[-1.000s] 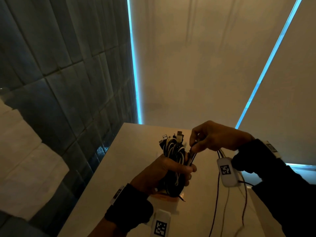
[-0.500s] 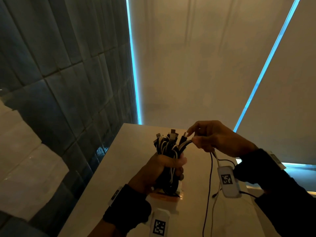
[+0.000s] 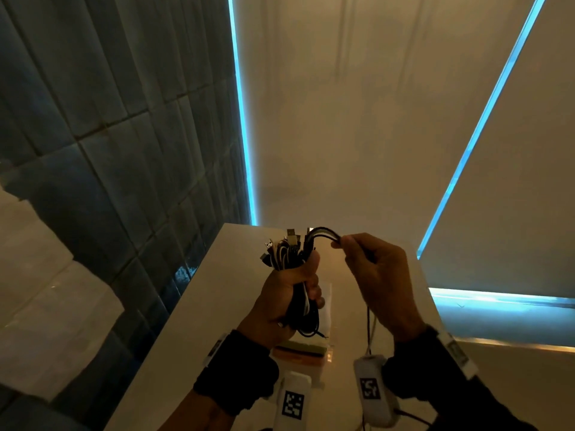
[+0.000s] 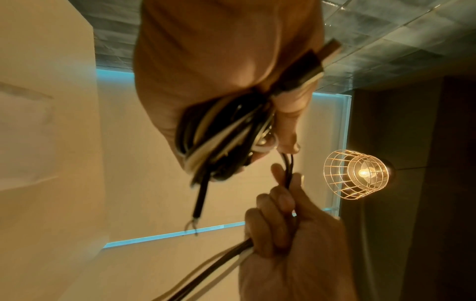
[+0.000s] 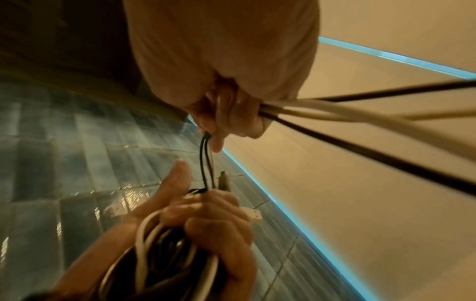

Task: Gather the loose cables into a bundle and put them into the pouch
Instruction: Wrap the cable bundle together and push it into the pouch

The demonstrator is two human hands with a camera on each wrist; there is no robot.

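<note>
Left hand (image 3: 284, 293) round black-and-white cable bundle (image 3: 291, 256), right hand (image 3: 378, 275) pinching strands.

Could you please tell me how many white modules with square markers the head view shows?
2. One marker module is under the left wrist at the bottom edge; the other marker module is under the right wrist, beside it. None appears hidden.
</note>
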